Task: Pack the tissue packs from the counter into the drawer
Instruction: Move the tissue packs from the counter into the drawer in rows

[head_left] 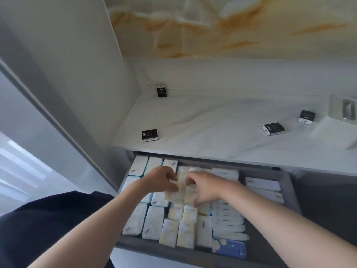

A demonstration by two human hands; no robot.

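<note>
Both hands' fingers point(174, 187) pinch upright yellow packs point(181, 187) in drawer point(173, 252), long axes pointing away

Black tissue packs point(150, 135) on white, grey-veined counter point(222, 120) — pale yellow and white packs point(186, 234) in the grey drawer point(173, 251).

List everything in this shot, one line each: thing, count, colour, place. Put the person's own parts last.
Black tissue packs: four, black with white edges, spread on the counter: back corner, front left, right, far right.
Counter: one, white marble look, above the drawer.
Drawer: one, grey, pulled open below the counter.
Packs in the drawer: many, white, pale yellow, one blue, in rows.
Clear container: one, glassy, counter's far right edge.
Wall panel: cream with orange veins, behind the counter.
Left hand: grip on a pale pack in the drawer.
Right hand: on the same pack cluster.
</note>
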